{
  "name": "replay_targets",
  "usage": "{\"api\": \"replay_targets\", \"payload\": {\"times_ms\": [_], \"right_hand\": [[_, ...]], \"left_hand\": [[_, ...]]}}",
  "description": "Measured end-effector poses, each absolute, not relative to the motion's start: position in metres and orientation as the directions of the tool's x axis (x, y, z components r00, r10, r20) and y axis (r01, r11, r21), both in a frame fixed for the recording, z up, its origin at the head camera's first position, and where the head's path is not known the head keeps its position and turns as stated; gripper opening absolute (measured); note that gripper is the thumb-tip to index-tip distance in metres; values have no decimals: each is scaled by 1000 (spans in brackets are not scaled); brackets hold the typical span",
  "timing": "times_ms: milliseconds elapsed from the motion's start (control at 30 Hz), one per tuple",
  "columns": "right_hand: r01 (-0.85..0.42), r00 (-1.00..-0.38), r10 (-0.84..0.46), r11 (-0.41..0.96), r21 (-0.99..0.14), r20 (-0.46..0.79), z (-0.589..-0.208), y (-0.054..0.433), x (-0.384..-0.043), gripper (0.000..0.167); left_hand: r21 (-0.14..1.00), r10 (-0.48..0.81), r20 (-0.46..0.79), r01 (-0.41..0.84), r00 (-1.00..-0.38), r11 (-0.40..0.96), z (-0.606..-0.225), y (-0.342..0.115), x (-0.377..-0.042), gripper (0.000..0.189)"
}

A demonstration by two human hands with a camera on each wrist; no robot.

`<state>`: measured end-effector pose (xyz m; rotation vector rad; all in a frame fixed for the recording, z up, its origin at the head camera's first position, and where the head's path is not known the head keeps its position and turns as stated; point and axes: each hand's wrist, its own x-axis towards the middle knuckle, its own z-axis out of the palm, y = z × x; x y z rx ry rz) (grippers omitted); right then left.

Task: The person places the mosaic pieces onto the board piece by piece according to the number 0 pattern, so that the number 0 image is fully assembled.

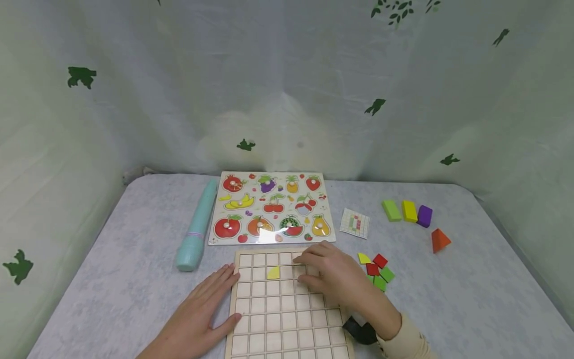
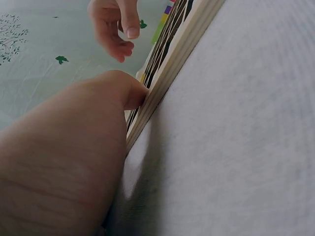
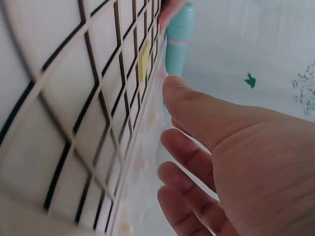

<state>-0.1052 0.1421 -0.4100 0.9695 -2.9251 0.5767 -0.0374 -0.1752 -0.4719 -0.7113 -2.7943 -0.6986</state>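
A pale wooden tray with a square grid (image 1: 287,303) lies on the grey, cloth-covered worktop (image 1: 484,299). One flat yellow quarter-round tile (image 1: 273,273) sits in its second row from the far edge, third compartment from the left. The left hand (image 1: 202,309) touches the tray's left rim, its grip spread. The right hand (image 1: 334,274) hovers over the far right compartments, its grip parted, pinching nothing. Loose red, green and yellow tiles (image 1: 372,269) lie just beside the tray.

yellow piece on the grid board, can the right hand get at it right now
Likely yes: the right hand looks empty and close to the yellow piece, with only bare cells between; the left hand is at the left edge of the grid board.
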Motion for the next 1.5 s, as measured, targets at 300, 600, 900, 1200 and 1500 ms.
{"api": "replay_targets", "payload": {"times_ms": [300, 600, 900, 1200, 1500], "right_hand": [[-539, -840, -520, 769, -345, 154, -407, 173, -100, 32], [-479, -873, -480, 809, -341, 87, -403, 205, -105, 32], [-403, -885, -463, 822, -402, -60, -406, 234, -114, 32], [-365, -883, -452, 832, -418, -128, -412, 242, -120, 25], [-374, -877, -460, 834, -405, -139, -413, 241, -121, 26]], "left_hand": [[423, 402, 247, 472, -882, 774, -472, -175, -38, 76], [400, 416, 266, 492, -869, 773, -475, -175, -37, 78], [398, 404, 238, 469, -883, 788, -475, -175, -35, 79], [371, 410, 259, 482, -875, 794, -475, -175, -36, 79], [368, 421, 284, 503, -862, 782, -475, -177, -37, 79]]}}
